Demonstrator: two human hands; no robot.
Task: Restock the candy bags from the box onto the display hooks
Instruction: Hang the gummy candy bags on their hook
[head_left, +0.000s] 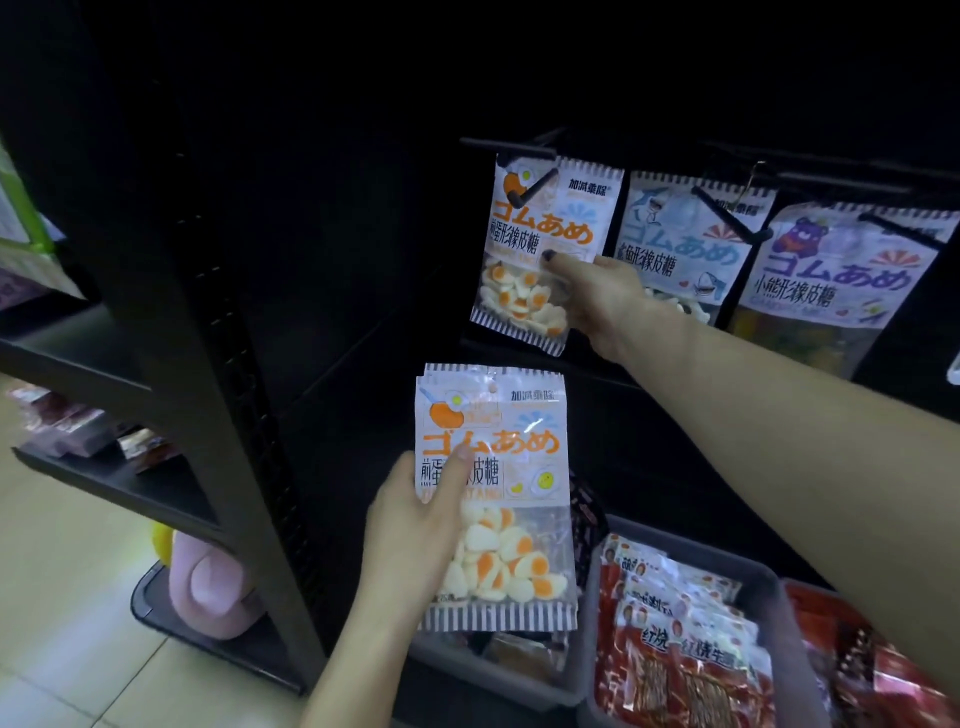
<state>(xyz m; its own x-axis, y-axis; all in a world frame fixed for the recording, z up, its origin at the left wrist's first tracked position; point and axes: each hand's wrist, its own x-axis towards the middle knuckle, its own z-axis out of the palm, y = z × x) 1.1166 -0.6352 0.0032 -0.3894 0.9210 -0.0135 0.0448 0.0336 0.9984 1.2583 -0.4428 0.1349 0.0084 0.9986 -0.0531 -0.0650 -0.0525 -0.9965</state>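
My left hand (415, 525) grips a small stack of fried-egg gummy bags (498, 499) by the left edge, thumb across the front, below the display. Up at the display, my right hand (608, 296) pinches the right side of another fried-egg gummy bag (540, 244) that hangs on a black hook (530, 195). A shark gummy bag (685, 239) and a bear gummy bag (841, 270) hang on the hooks to the right.
Grey bins (592, 587) below hold red snack packets (675, 639). A black shelving upright (228, 364) stands at the left, with shelves of dark packets (88, 431). A pink object (213, 587) sits on the bottom shelf by the tiled floor.
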